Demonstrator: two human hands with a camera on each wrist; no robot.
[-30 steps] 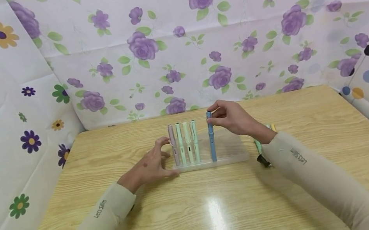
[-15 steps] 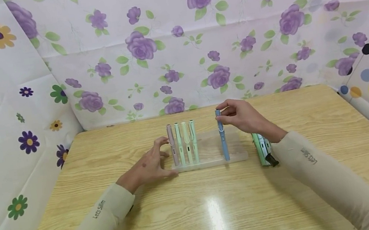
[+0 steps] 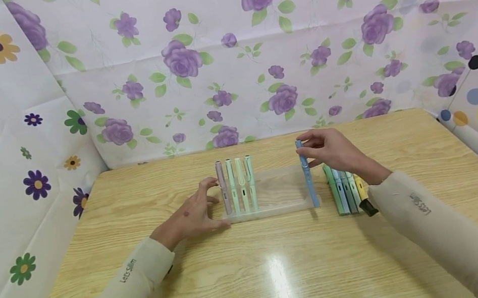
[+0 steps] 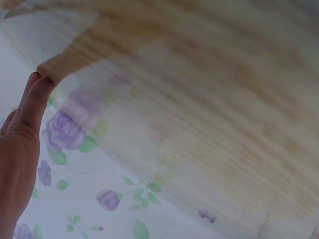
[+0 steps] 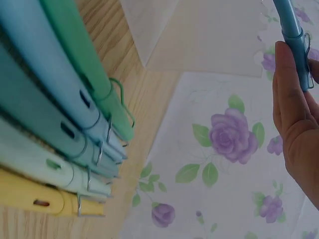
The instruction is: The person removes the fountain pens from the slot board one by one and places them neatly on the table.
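**Blue pen upright at the right end of the clear stand**

At the left, the left hand (image 3: pixel 193 216) rests on the wooden table (image 3: pixel 275 276) with fingers spread and nearly straight, fingertips against the left end of the translucent pen stand (image 3: pixel 273 197); it grips nothing. Just to the right of those fingertips, four capped pens stand upright in a row in the stand: a pink pen (image 3: pixel 223 188) leftmost, then three pale green pens (image 3: pixel 242 184).

Further right the stand is bare up to its right end, where the blue pen (image 3: pixel 308 180) stands nearly upright, its lower tip at the stand's right edge. The right hand (image 3: pixel 335 150) pinches its cap end between thumb and curled fingers. Whether the tip is seated in a slot cannot be told.

To the right of the stand, near the right forearm, a row of loose pens (image 3: pixel 345 190) lies flat on the table, side by side.

Handling, as a judgement: the blue pen looks light, stiff and smooth plastic, so it could slip or swing if held only at the very top. A pinch on the cap by the clip, as now, gives purchase; the clip itself looks thin.

The head view shows the whole layout. The right wrist view alone shows the fingers (image 5: pixel 291 104) against the blue pen's (image 5: pixel 294 30) clipped cap, and the loose pens' (image 5: pixel 60 129) wire clips and colours: green, blues, mint, yellow. The left wrist view is blurred, showing only the left hand's (image 4: pixel 20 144) straight fingers on a pale edge.
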